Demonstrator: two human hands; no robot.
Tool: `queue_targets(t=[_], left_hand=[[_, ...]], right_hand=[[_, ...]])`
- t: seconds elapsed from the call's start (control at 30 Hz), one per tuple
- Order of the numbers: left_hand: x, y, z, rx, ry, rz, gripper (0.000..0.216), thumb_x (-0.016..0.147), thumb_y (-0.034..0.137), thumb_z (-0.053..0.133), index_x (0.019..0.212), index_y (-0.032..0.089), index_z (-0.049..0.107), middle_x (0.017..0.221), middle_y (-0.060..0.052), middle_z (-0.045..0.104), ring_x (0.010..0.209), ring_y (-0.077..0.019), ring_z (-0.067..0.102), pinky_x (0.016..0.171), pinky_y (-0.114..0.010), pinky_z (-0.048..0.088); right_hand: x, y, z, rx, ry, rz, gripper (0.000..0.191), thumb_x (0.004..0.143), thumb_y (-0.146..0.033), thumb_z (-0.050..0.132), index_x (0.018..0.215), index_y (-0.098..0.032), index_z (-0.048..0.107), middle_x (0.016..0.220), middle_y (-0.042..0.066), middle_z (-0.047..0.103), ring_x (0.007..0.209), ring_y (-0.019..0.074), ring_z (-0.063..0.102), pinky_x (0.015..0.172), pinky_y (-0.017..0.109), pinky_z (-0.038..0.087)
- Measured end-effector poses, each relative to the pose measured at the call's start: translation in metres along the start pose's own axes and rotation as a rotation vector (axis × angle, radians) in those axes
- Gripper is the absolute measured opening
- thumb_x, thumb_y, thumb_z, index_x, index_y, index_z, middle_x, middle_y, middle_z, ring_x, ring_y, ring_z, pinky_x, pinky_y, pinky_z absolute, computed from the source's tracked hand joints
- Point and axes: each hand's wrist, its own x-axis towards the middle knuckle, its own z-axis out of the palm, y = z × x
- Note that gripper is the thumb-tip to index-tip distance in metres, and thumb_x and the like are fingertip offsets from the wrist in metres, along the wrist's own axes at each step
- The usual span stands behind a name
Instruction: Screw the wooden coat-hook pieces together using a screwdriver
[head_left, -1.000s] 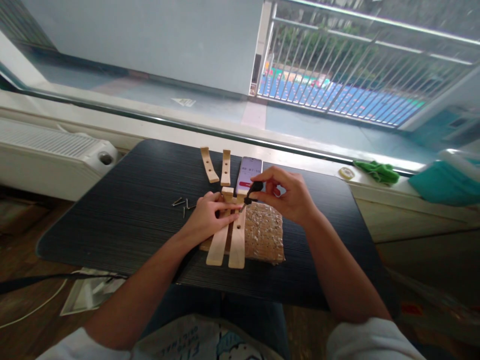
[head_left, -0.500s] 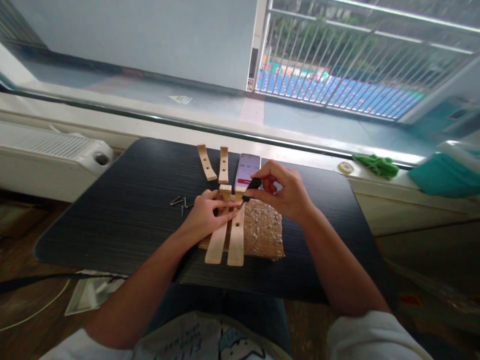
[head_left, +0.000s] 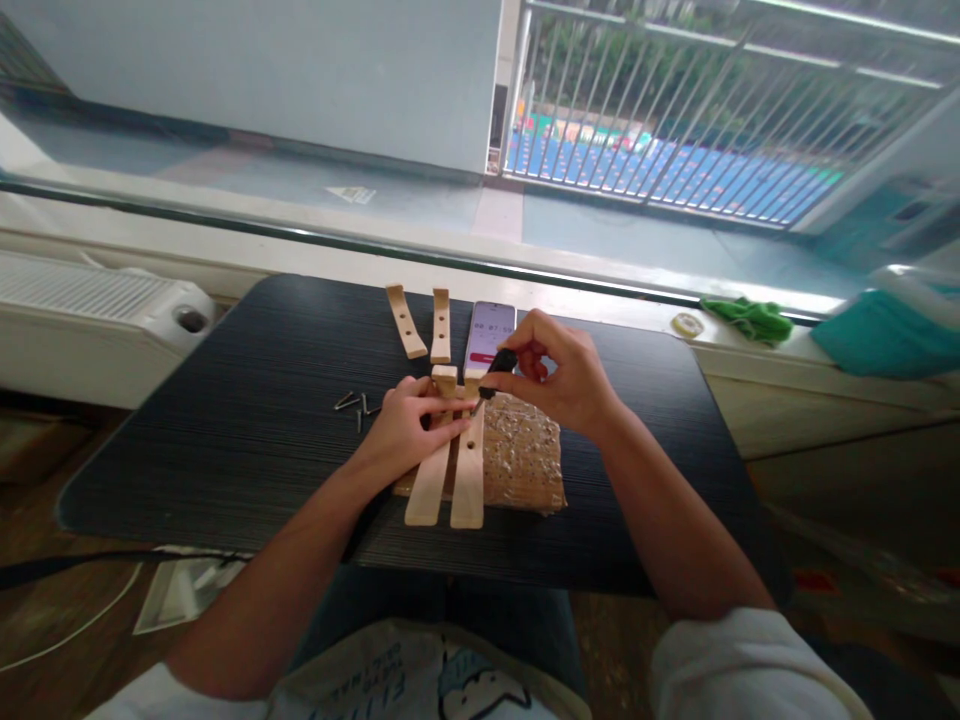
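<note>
My right hand (head_left: 559, 375) grips the black handle of a screwdriver (head_left: 501, 368), its tip pointing down at the right-hand wooden piece (head_left: 469, 480). My left hand (head_left: 409, 425) lies across that piece and a second wooden piece (head_left: 427, 490), its fingers closed on them near the screwdriver tip. Both pieces are pale, with bent upper ends, and rest on a taped brown cardboard block (head_left: 525, 455). A hole shows in the right-hand one. Whether the tip sits in a screw is hidden by my fingers.
Two more bent wooden pieces (head_left: 441, 328) lie at the table's back, beside a phone (head_left: 491, 335) with a running timer. Several screws (head_left: 360, 408) are left of my left hand. On the windowsill are a tape roll (head_left: 687, 325) and a green cloth (head_left: 750, 320).
The view has shifted slightly, so everything sits a little further left and up. Both hands keep their places on the wood and the screwdriver.
</note>
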Motion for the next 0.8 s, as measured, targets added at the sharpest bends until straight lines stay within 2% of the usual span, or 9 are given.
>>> queue_targets(t=[0.23, 0.37, 0.57, 0.7, 0.8], left_hand=[[0.000, 0.001, -0.001, 0.003, 0.001, 0.004, 0.025, 0.079, 0.025, 0.073, 0.104, 0.029, 0.075, 0.099, -0.004, 0.066, 0.092, -0.0226, 0.054, 0.092, -0.045, 0.046], [0.000, 0.000, -0.001, 0.005, 0.002, 0.010, 0.025, 0.079, 0.026, 0.072, 0.104, 0.029, 0.075, 0.100, -0.004, 0.066, 0.092, -0.0226, 0.054, 0.093, -0.045, 0.047], [0.000, -0.001, -0.001, 0.007, -0.012, -0.007, 0.025, 0.079, 0.027, 0.072, 0.104, 0.029, 0.075, 0.102, -0.005, 0.065, 0.096, -0.0237, 0.054, 0.097, -0.049, 0.045], [0.000, 0.000, -0.001, 0.002, -0.009, -0.007, 0.025, 0.080, 0.028, 0.072, 0.105, 0.029, 0.075, 0.105, -0.005, 0.065, 0.098, -0.0239, 0.055, 0.099, -0.049, 0.045], [0.000, 0.000, -0.001, 0.008, -0.007, -0.013, 0.025, 0.079, 0.028, 0.072, 0.104, 0.029, 0.075, 0.103, -0.005, 0.066, 0.097, -0.0244, 0.054, 0.097, -0.050, 0.045]], right_hand=[[0.000, -0.001, 0.000, -0.019, 0.021, -0.009, 0.027, 0.074, -0.030, 0.076, 0.077, -0.020, 0.051, 0.057, -0.010, 0.043, 0.050, 0.0037, 0.040, 0.052, 0.022, 0.036], [-0.001, 0.001, 0.002, -0.019, 0.040, -0.016, 0.024, 0.077, -0.031, 0.073, 0.090, -0.021, 0.055, 0.066, -0.008, 0.052, 0.050, 0.0035, 0.040, 0.052, 0.022, 0.039], [-0.001, 0.005, 0.002, -0.072, 0.021, -0.156, 0.015, 0.084, -0.032, 0.067, 0.092, -0.021, 0.060, 0.080, -0.004, 0.061, 0.056, 0.0048, 0.044, 0.055, 0.023, 0.041], [0.000, 0.002, -0.005, -0.065, -0.039, -0.169, 0.016, 0.084, -0.032, 0.066, 0.094, -0.019, 0.061, 0.080, -0.003, 0.062, 0.058, 0.0050, 0.046, 0.057, 0.023, 0.042], [0.000, -0.003, -0.014, -0.070, -0.125, -0.152, 0.016, 0.087, -0.025, 0.059, 0.101, -0.019, 0.062, 0.081, -0.002, 0.063, 0.061, 0.0054, 0.050, 0.060, 0.023, 0.044]])
